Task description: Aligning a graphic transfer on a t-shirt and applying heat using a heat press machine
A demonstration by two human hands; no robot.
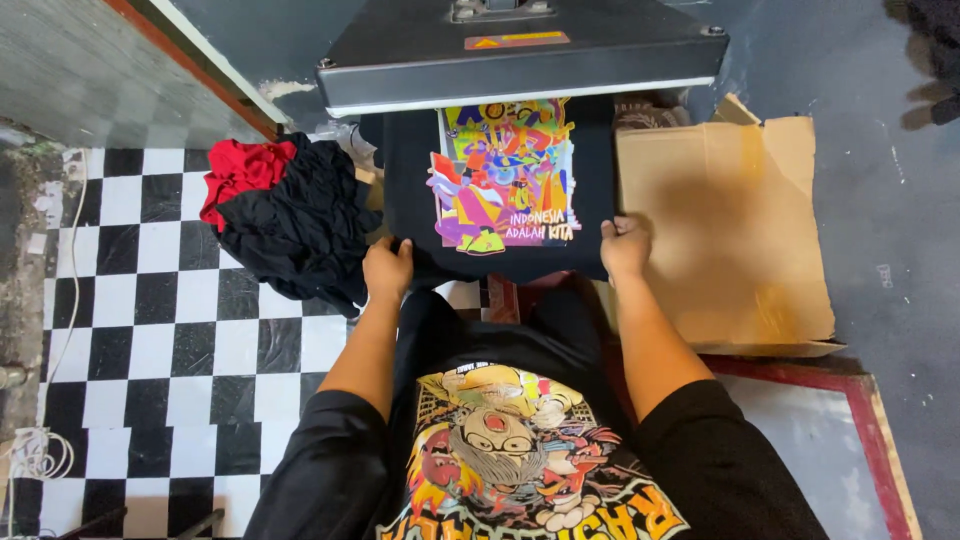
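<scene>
A black T-shirt [410,180] lies flat on the lower plate of a heat press, with a bright multicoloured print [505,175] on its chest. The press's dark upper plate [520,50] is raised above the far part of the shirt. My left hand [387,268] grips the shirt's near left edge with its fingers curled. My right hand [625,246] holds the near right edge the same way. Both forearms reach forward from my black printed shirt.
A heap of black and red garments [285,215] lies left of the press on a black-and-white chequered floor [150,330]. A flattened cardboard box [730,230] lies to the right, with a red-framed board [850,430] below it. White cord [35,455] lies at the far left.
</scene>
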